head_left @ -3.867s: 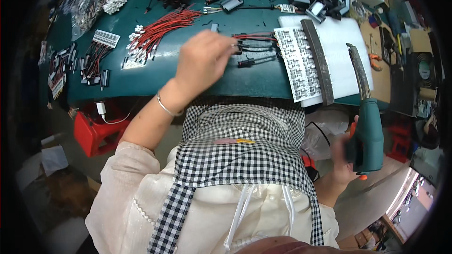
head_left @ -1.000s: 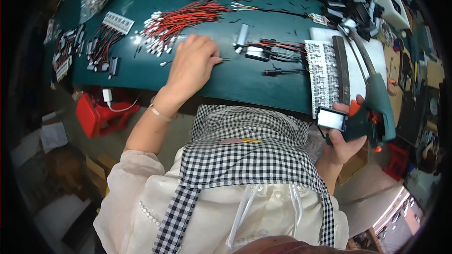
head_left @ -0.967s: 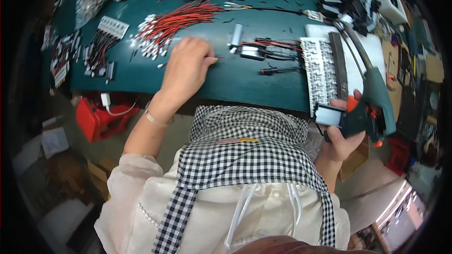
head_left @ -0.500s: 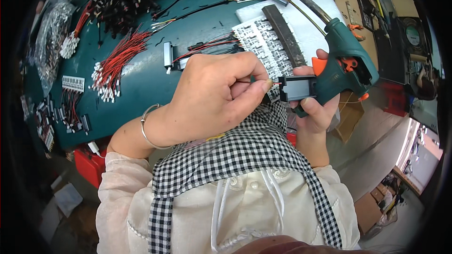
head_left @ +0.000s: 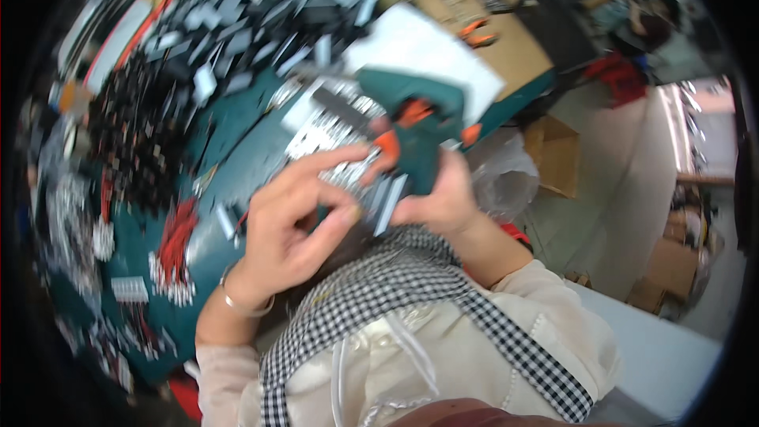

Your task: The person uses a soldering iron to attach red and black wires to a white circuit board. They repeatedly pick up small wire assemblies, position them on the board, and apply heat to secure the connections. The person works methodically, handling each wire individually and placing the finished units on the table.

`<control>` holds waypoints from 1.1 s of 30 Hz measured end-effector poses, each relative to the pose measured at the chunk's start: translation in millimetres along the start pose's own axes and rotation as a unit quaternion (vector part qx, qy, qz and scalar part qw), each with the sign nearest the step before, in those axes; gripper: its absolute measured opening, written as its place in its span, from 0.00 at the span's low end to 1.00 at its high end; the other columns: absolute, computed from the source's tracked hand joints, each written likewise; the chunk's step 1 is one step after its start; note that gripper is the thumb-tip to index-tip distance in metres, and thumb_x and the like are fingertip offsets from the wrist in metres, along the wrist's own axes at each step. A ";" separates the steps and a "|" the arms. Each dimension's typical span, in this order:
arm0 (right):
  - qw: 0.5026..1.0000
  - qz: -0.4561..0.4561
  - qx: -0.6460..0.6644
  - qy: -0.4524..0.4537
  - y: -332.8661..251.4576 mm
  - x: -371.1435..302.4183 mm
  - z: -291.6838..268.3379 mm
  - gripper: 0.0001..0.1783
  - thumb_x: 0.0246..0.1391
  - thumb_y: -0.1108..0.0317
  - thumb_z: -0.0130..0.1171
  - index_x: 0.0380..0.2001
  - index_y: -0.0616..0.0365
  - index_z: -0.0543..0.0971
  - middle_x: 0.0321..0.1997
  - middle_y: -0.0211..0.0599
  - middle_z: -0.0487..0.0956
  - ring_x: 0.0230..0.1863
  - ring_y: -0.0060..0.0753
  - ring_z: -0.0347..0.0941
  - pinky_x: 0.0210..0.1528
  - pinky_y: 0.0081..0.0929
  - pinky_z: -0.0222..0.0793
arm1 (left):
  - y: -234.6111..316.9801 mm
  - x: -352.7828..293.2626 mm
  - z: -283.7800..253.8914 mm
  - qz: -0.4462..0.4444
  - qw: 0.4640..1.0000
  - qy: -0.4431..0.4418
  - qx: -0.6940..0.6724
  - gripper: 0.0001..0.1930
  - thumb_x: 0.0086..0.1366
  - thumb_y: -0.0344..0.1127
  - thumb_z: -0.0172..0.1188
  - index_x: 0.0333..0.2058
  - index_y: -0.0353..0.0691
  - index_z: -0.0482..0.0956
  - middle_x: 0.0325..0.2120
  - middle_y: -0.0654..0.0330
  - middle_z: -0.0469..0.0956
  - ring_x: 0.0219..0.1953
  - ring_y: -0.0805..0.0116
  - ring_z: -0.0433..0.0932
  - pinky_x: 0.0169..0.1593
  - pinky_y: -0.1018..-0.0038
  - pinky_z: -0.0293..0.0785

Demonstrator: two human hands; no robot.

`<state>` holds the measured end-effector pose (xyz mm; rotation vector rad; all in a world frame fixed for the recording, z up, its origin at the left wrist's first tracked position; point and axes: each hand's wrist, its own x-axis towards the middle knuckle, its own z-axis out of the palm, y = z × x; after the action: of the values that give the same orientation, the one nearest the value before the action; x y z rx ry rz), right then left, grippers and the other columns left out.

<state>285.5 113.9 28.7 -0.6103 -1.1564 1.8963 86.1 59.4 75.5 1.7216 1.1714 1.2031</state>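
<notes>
My right hand [head_left: 447, 198] grips a green soldering gun [head_left: 423, 134] with orange parts. It also holds a small black and silver housing [head_left: 389, 204] beside the gun's handle, near the thumb. The housing is tilted and smeared by motion. To its left hovers my left hand [head_left: 288, 225], fingers apart, with nothing visible in them. A bracelet [head_left: 241, 304] circles that wrist. Beyond the fingers lies a white sheet [head_left: 316, 133] of small parts, with a dark bar [head_left: 340, 109] across it.
Red wires with white plugs [head_left: 174, 249] lie left on the green table [head_left: 237, 122]. Behind them are a heap of black cables [head_left: 130, 138] and many silver and black housings [head_left: 253, 28]. Orange-handled pliers [head_left: 478, 33] lie far right; a cardboard box [head_left: 552, 156] stands on the floor.
My left hand has opened from its pinch on a thin wire and moved back from the housing. The soldering gun and housing have shifted left and turned in view; the whole view has swung.
</notes>
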 end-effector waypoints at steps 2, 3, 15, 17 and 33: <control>0.997 -0.027 -0.073 -0.002 8.4 -2.7 -0.9 0.48 0.30 0.62 0.79 0.55 0.66 0.65 0.52 0.44 0.73 0.49 0.34 0.74 0.53 0.34 0.69 | -1.9 2.7 4.3 0.033 0.998 -0.042 -0.014 0.01 0.53 0.24 0.59 0.26 0.34 0.76 0.45 0.45 0.76 0.37 0.62 0.79 0.40 0.74 0.74; 0.991 -0.042 -0.129 0.004 4.7 -9.7 -5.9 0.47 0.31 0.64 0.78 0.55 0.65 0.65 0.54 0.43 0.73 0.51 0.34 0.73 0.55 0.36 0.67 | 4.0 2.9 13.7 0.025 0.997 -0.057 -0.042 0.01 0.54 0.24 0.59 0.26 0.34 0.76 0.45 0.46 0.76 0.36 0.65 0.79 0.37 0.76 0.74; 0.990 -0.114 -0.085 0.017 -3.6 -10.4 31.1 0.39 0.38 0.66 0.74 0.52 0.62 0.66 0.46 0.41 0.76 0.41 0.25 0.74 0.41 0.25 0.73 | -12.5 -3.7 34.8 -0.212 0.904 0.166 -0.332 0.07 0.66 0.31 0.52 0.37 0.32 0.74 0.29 0.63 0.74 0.20 0.83 0.69 0.19 0.85 0.68; 0.964 -0.191 -0.179 0.041 7.4 -9.6 26.6 0.40 0.33 0.62 0.76 0.51 0.59 0.69 0.46 0.37 0.77 0.44 0.25 0.74 0.41 0.25 0.74 | -19.5 -2.4 36.0 -0.220 0.888 0.172 -0.365 0.08 0.66 0.31 0.52 0.39 0.32 0.74 0.24 0.66 0.74 0.19 0.84 0.68 0.19 0.85 0.68; 0.981 -0.120 0.057 0.145 15.5 2.6 9.5 0.48 0.39 0.60 0.73 0.59 0.63 0.56 0.38 0.43 0.76 0.40 0.40 0.77 0.47 0.37 0.74 | -33.5 -23.0 20.7 -0.189 0.929 0.105 -0.300 0.04 0.62 0.29 0.59 0.31 0.34 0.76 0.24 0.66 0.76 0.22 0.84 0.70 0.26 0.88 0.64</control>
<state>271.0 107.6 19.4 -0.6294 -0.8839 1.5966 93.3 47.6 32.0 0.8851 1.0445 1.3393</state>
